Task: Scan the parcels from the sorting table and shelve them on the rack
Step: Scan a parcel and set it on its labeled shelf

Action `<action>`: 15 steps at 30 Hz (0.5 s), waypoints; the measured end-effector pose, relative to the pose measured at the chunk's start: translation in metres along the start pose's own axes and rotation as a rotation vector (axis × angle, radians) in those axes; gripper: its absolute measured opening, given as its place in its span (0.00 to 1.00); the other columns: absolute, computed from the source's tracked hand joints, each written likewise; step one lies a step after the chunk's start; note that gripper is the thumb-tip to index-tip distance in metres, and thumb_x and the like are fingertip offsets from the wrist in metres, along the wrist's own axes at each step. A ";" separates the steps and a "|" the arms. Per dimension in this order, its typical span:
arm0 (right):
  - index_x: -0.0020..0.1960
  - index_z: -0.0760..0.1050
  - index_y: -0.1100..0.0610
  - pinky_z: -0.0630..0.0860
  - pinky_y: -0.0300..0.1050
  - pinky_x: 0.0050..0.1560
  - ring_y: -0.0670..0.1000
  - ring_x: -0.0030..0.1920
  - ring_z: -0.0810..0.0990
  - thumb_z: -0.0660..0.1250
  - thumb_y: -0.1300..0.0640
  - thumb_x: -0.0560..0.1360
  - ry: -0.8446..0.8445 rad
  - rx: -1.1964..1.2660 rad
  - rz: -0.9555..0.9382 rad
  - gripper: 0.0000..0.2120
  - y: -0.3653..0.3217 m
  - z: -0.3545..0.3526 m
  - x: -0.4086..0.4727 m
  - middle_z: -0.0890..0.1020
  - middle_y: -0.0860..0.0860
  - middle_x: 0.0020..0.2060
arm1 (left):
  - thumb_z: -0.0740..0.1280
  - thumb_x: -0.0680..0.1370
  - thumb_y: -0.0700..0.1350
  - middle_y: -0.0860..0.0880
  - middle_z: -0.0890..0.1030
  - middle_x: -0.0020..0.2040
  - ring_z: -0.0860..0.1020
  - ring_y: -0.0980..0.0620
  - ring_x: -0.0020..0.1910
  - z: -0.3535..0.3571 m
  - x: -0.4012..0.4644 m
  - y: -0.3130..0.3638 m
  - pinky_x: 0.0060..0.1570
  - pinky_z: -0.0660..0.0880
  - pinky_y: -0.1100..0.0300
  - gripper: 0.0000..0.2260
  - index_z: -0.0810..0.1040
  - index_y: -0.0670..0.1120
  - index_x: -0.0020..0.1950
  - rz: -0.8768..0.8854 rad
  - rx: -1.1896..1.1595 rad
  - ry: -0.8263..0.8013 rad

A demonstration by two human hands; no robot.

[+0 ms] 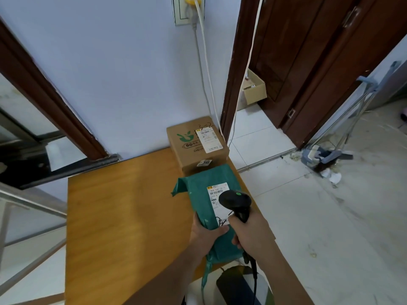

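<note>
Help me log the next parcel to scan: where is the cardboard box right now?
In the head view the cardboard box sits at the far right corner of the wooden table, against the wall, just beyond the green parcel.

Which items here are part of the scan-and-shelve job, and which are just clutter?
Job: green parcel gripped by left hand; scanner gripped by right hand; cardboard parcel; sorting table.
Clutter: open box, dustpan, wall cables.
</note>
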State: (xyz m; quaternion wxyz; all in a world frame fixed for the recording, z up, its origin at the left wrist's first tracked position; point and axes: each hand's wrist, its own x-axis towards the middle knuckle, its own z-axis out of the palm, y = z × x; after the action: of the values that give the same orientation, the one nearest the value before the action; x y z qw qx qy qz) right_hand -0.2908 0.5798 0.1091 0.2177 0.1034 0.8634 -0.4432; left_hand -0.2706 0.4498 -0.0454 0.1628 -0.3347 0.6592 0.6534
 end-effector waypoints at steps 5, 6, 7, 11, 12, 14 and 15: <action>0.44 0.75 0.57 0.76 0.39 0.30 0.44 0.23 0.78 0.66 0.58 0.77 -0.079 -0.023 -0.003 0.04 -0.004 0.006 0.012 0.79 0.52 0.27 | 0.85 0.62 0.56 0.60 0.79 0.58 0.81 0.58 0.56 -0.002 -0.006 0.003 0.63 0.81 0.46 0.44 0.66 0.57 0.72 0.029 -0.023 0.018; 0.43 0.74 0.57 0.77 0.41 0.32 0.45 0.24 0.78 0.65 0.58 0.76 -0.078 -0.032 -0.005 0.04 -0.004 0.008 0.015 0.79 0.51 0.26 | 0.86 0.65 0.52 0.60 0.79 0.58 0.81 0.57 0.55 -0.002 -0.008 0.003 0.63 0.81 0.47 0.42 0.66 0.56 0.73 0.040 -0.014 0.023; 0.43 0.74 0.57 0.78 0.43 0.33 0.46 0.24 0.78 0.66 0.57 0.76 -0.070 -0.043 -0.006 0.05 -0.004 0.010 0.017 0.79 0.51 0.26 | 0.85 0.67 0.50 0.59 0.79 0.58 0.80 0.57 0.56 -0.003 -0.009 0.002 0.63 0.81 0.47 0.42 0.66 0.55 0.74 0.048 -0.008 0.027; 0.41 0.74 0.57 0.76 0.43 0.34 0.45 0.22 0.76 0.66 0.58 0.75 -0.044 -0.027 -0.007 0.05 -0.003 0.015 0.022 0.78 0.50 0.24 | 0.84 0.60 0.57 0.57 0.78 0.60 0.80 0.53 0.59 -0.007 -0.018 0.006 0.65 0.80 0.47 0.50 0.63 0.54 0.77 0.055 -0.001 0.007; 0.42 0.74 0.57 0.76 0.42 0.33 0.44 0.22 0.76 0.66 0.58 0.75 -0.044 -0.026 -0.004 0.04 -0.003 0.015 0.022 0.78 0.50 0.24 | 0.82 0.56 0.61 0.56 0.78 0.61 0.80 0.53 0.60 -0.008 -0.020 0.007 0.66 0.79 0.47 0.54 0.63 0.54 0.77 0.056 0.004 0.012; 0.43 0.74 0.57 0.75 0.41 0.30 0.44 0.21 0.76 0.66 0.58 0.76 -0.051 -0.019 0.003 0.04 -0.002 0.016 0.022 0.78 0.50 0.24 | 0.80 0.52 0.65 0.56 0.78 0.62 0.80 0.53 0.61 -0.010 -0.022 0.006 0.66 0.79 0.47 0.57 0.63 0.54 0.78 0.067 0.015 0.015; 0.43 0.74 0.57 0.75 0.41 0.30 0.44 0.21 0.76 0.66 0.58 0.76 -0.054 -0.016 0.005 0.04 -0.002 0.017 0.022 0.79 0.51 0.24 | 0.80 0.53 0.64 0.56 0.78 0.62 0.80 0.53 0.61 -0.010 -0.022 0.005 0.65 0.80 0.47 0.56 0.63 0.54 0.78 0.072 0.018 0.016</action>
State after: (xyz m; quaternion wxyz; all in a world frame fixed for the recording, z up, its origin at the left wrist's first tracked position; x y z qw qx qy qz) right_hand -0.3065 0.5648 0.0919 0.2430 0.0919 0.8605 -0.4383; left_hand -0.2562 0.4443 -0.0263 0.1368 -0.3144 0.6780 0.6502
